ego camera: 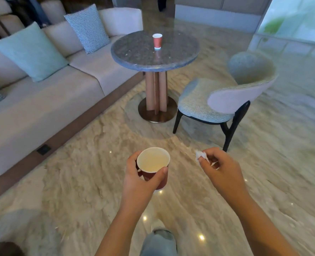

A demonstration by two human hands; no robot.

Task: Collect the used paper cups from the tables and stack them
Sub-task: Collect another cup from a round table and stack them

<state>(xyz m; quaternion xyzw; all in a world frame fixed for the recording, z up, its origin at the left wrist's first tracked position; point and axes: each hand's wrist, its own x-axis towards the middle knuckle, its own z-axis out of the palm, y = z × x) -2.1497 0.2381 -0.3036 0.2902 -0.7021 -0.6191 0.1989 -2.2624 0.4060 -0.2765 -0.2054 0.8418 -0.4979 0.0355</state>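
Grips held cup [153, 159] in left hand [140, 180], pinches tissue [201, 155] in right hand [219, 169]; table cup [157, 41] upright, twelve o'clock from left hand, well apart.

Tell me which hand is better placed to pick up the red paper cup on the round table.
Probably the right hand: it pinches only a small crumpled white paper scrap, while the left hand is wrapped around the held paper cup. The table cup stands upright ahead of both.

lounge/lobby | sofa [48, 100] w/ cushions, round table [134, 52], marble floor [97, 172]
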